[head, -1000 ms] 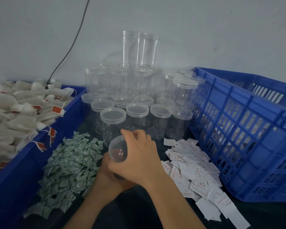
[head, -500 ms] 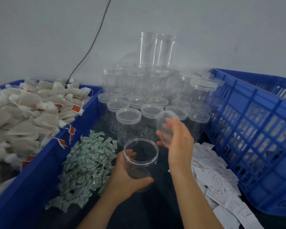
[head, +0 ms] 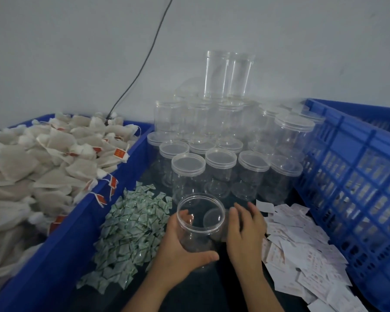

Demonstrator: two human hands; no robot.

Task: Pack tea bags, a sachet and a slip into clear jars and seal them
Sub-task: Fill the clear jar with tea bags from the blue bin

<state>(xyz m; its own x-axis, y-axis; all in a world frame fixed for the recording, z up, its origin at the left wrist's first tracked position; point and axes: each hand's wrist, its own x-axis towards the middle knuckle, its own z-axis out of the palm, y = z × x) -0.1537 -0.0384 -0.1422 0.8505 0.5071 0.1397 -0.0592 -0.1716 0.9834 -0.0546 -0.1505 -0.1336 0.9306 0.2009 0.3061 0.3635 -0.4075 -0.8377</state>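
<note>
I am watching the left hand (head: 180, 251) holding an open, empty clear jar (head: 200, 221) low over the dark counter (head: 189, 296).

Its grip is wrapping the jar's lower wall, with the thumb lying across the near side and the mouth tilting towards me. The right hand (head: 245, 235) is hovering just beside the jar with its fingers stretched out, its grip closing on nothing I can see. A round lid (head: 213, 218) is showing through the jar wall next to it, and I cannot tell whether they are touching. Tea bags (head: 54, 167) are filling the blue bin (head: 61, 255) on the left. Green sachets (head: 133, 230) are lying heaped beside the jar, paper slips (head: 302, 251) are spreading to its right against a slotted blue crate (head: 358, 188), and lidded jars (head: 221, 158) are standing stacked behind.
</note>
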